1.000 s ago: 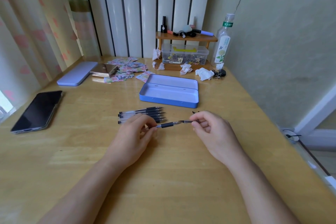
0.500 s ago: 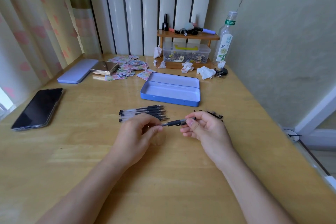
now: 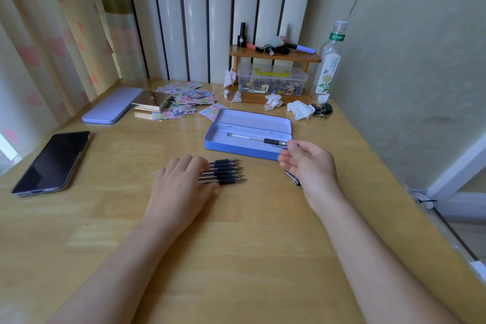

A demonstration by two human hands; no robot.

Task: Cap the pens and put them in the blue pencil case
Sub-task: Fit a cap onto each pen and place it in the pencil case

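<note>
Pen barrels — under left hand

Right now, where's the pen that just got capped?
In the head view, the pen lies inside the open blue pencil case, right of centre, its capped end at the right hand's fingertips.

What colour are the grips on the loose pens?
Black, on the loose pens, clearest in the head view.

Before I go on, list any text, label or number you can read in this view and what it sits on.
"东方树叶", as best I can read it, on the green neck band of the clear bottle.
Small print on the bottle's white flower label: too small to read.
Patterned paper slips by the gold wallet: printed, but too blurred to read.
Pens, blue pencil case, phone: no text that I can make out.
</note>
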